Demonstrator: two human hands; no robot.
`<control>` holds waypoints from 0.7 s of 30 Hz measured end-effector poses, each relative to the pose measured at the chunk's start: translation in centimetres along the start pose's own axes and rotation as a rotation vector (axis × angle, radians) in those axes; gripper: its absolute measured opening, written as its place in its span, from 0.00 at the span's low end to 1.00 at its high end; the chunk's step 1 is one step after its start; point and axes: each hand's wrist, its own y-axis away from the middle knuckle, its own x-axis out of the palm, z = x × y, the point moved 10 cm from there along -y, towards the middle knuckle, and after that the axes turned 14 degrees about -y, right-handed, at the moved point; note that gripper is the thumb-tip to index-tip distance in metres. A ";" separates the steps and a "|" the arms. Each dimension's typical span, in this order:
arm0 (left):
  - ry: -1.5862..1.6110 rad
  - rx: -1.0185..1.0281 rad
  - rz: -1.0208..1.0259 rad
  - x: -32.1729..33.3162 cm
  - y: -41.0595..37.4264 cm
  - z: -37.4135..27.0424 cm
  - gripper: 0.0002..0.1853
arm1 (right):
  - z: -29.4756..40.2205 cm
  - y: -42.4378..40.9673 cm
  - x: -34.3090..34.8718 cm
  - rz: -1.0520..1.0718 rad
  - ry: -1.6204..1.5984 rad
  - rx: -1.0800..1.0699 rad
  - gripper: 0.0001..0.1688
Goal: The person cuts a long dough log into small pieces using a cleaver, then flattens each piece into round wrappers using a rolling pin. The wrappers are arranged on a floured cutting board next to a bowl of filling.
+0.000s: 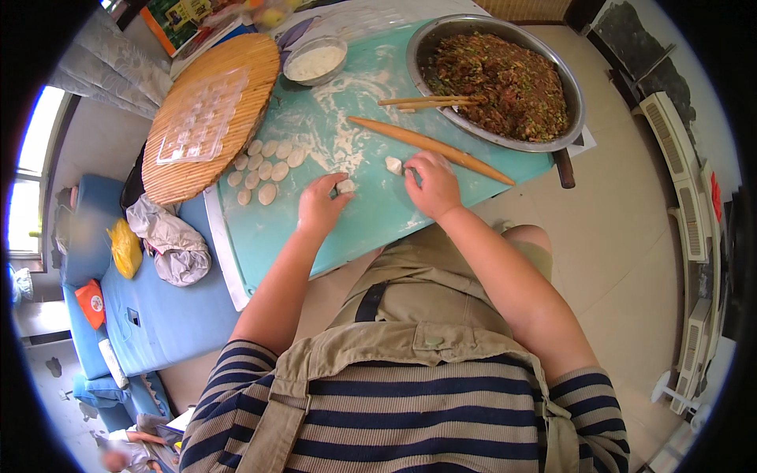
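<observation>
My left hand (322, 204) pinches a small white dough piece (345, 187) between thumb and fingers, just above the floured green mat (284, 242). My right hand (433, 184) is curled beside another dough lump (393, 165); whether its fingers hold something cannot be told. Several flattened dough rounds (267, 194) lie left of my left hand. Beyond my right hand a tapered wooden rolling pin (432, 148) lies slantwise. A glass bowl of flour (314, 61) stands at the mat's far side. Chopped filling (502, 83) fills a large metal basin (576, 100), with wooden chopsticks (426, 101) resting in it.
A round reed tray (236, 53) with a clear plastic mold sheet (207, 118) overlaps the mat's left side. A dark wooden handle (564, 169) juts past the right table edge under the basin. Left of the table stands a blue sofa (177, 319). Another person (139, 443) is at lower left.
</observation>
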 end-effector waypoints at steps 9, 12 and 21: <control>-0.046 0.120 -0.067 -1.6 -2.9 -2.7 0.15 | -0.2 0.1 0.1 -0.022 0.023 -0.015 0.03; -0.090 0.070 -0.042 0.4 -5.9 -2.1 0.18 | 0.2 0.0 -0.2 -0.032 -0.001 -0.015 0.02; -0.696 0.132 0.080 4.1 -4.8 -2.6 0.27 | -0.3 0.0 -0.2 -0.034 -0.004 0.038 0.03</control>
